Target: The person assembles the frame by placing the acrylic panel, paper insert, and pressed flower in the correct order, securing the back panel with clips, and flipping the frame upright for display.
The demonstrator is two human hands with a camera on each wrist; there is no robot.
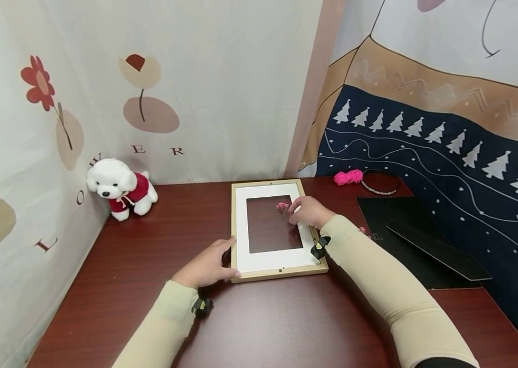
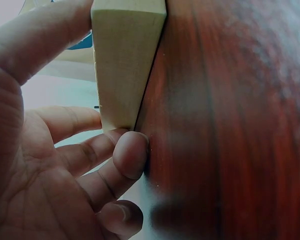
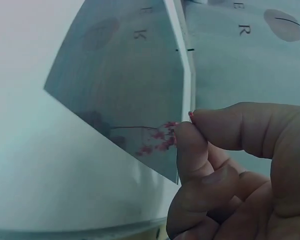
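One reddish-brown table bears everything, and to the right of the picture frame lies on it a black board with a raised flap. The frame itself is of pale wood and lies flat, with a white mat around its shiny pane. Well apart, to the left of the frame, sits a white toy dog in red clothing. The left hand holds the frame's near left corner, the thumb spread away from the bent fingers. Over the frame's right part is the right hand, thumb and index finger pressed together, pinching a small pink flower sprig. The sprig is above the pane; whether it touches, one cannot tell. Beyond the frame's right side are a thin hoop and, just beside it, smaller pink yarn.
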